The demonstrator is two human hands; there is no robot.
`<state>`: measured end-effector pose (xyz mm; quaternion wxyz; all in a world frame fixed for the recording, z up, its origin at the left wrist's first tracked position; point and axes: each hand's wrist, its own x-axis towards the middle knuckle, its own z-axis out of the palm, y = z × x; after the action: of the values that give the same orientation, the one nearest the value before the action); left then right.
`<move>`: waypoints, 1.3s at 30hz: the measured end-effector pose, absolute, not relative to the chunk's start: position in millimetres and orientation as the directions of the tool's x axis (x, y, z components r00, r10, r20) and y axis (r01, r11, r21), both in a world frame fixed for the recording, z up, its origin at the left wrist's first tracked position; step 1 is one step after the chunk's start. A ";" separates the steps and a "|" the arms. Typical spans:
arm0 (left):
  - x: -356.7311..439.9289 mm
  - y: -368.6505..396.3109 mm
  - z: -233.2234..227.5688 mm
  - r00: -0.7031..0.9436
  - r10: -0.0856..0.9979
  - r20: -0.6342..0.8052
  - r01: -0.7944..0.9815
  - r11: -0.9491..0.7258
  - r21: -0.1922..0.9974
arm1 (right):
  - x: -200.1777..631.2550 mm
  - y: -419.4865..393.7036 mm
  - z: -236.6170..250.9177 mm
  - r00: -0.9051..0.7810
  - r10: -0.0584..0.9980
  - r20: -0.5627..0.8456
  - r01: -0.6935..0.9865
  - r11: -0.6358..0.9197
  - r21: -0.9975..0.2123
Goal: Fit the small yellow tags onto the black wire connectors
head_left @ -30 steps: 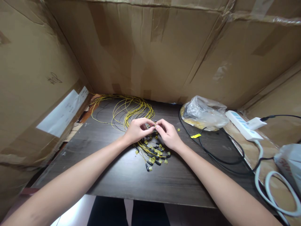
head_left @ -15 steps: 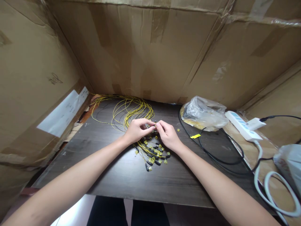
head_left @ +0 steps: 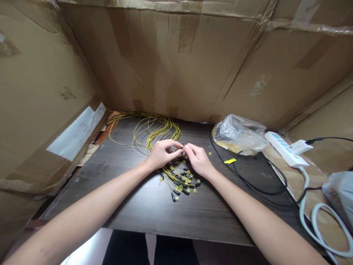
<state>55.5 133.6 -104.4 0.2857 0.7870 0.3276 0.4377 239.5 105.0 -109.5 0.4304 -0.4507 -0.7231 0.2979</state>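
Note:
My left hand (head_left: 162,154) and my right hand (head_left: 198,159) meet fingertip to fingertip over the dark wooden table (head_left: 143,206). Together they pinch one small black connector end (head_left: 180,148) of a thin yellow cable. Under the hands lies a heap of black connectors with yellow caps (head_left: 182,181). The yellow cables run back into a loose coil (head_left: 149,129) at the table's far left. One loose yellow cap (head_left: 209,153) sits just right of my right hand.
Cardboard walls (head_left: 176,62) enclose the table at the left, back and right. A clear plastic bag (head_left: 239,134) lies at the back right, by a black cable (head_left: 253,184) with a yellow tag (head_left: 229,161). A white power strip (head_left: 286,149) and white cord (head_left: 317,224) lie further right.
The hands stay pinched on the same connector, with the fingertips shifting only slightly. The view has tilted a little.

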 end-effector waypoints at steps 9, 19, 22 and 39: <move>55.6 132.7 -104.9 0.387 0.777 0.496 0.278 -0.611 0.741 | 240.1 103.7 -107.4 -0.207 0.913 0.351 0.347 0.404 -0.847; 55.8 132.8 -105.5 0.406 0.761 0.507 0.268 -0.629 0.730 | 240.5 104.2 -109.6 -0.221 0.918 0.330 0.375 0.392 -0.840; 55.7 132.8 -105.2 0.392 0.778 0.491 0.275 -0.609 0.744 | 240.3 103.7 -109.2 -0.202 0.921 0.332 0.363 0.386 -0.848; 54.1 132.5 -103.7 0.429 0.750 0.504 0.297 -0.644 0.705 | 240.3 104.0 -108.0 -0.216 0.925 0.312 0.376 0.373 -0.848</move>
<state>54.1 132.5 -103.7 0.2674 0.8018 0.3264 0.4232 240.3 104.0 -108.0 0.4267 -0.4580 -0.7104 0.3217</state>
